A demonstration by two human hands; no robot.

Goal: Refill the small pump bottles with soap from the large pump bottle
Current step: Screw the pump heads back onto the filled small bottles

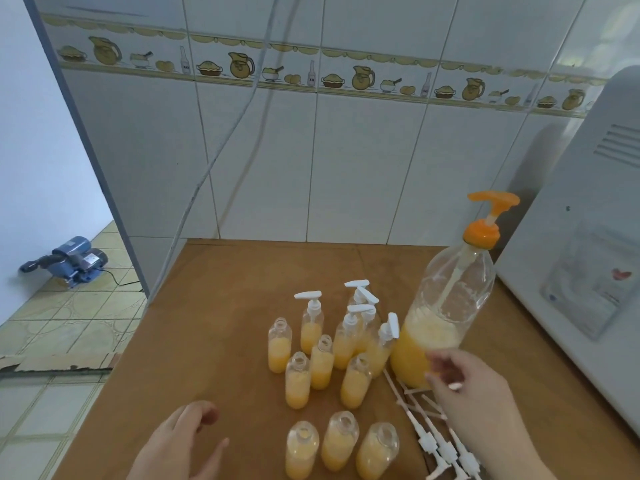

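Brown table (242, 271) under everything, far edge butted to the tiled wall (363, 161), left edge dropping to a tiled floor where a blue pump (71, 259) sits. Broad bare stretch of tabletop behind and left of the large pump bottle (446, 306); on its right, hemmed by a white appliance (588, 237), cut off by the frame.

Large pump bottle tilted, long axis leaning up and right, orange pump head (493, 199) with spout pointing left; soap filling only the lower part, base hidden behind the right hand (464, 379). Right hand just in front of the bottle's lower body, fingers loosely spread and curved, gripping nothing that can be made out; contact with the bottle unclear.

Left of the large bottle, small pump bottles (313, 318) clustered upright, several with white pumps fitted, spouts facing various ways, overlapping so a count is hard. In front of these, open small bottles (298, 381), partly filled; nearest three cut at the lower frame edge.

Below the large bottle, loose white pumps (436, 441) lying flat, tubes pointing up-left, partly under the right wrist.

Left hand (180, 441) low and left of the bottle, fingers relaxed, holding nothing.
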